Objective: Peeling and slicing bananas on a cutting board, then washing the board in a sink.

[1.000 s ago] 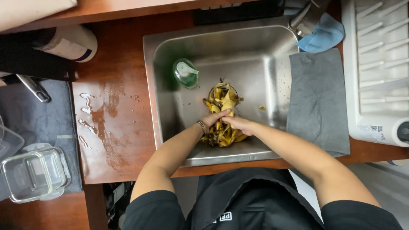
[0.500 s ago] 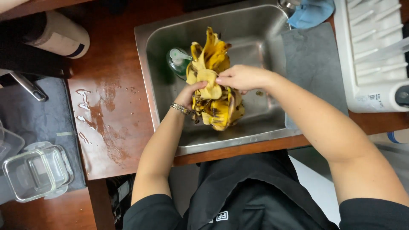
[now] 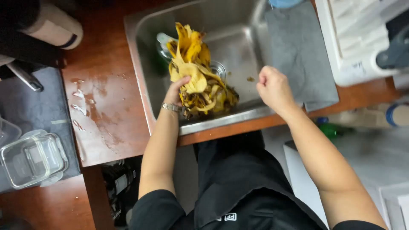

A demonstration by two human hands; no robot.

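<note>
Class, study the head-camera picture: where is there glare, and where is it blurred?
Head view: glare streaks the wet patch on the wooden counter and the sink rim; the right hand and lower-right corner look soft; the banana peels in the left hand stay fairly sharp.

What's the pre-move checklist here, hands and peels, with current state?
1. Left hand grips banana peels: ok.
2. Whole bunch secure: cannot tell, ends hang loose.
3. Peels over the sink: ok.
4. Right hand free: ok, loosely fisted, off the peels.
5. Sink basin clear: not ok, scrap on the floor, green item behind the peels.
6. Countertop dry: not ok, wet patches.
</note>
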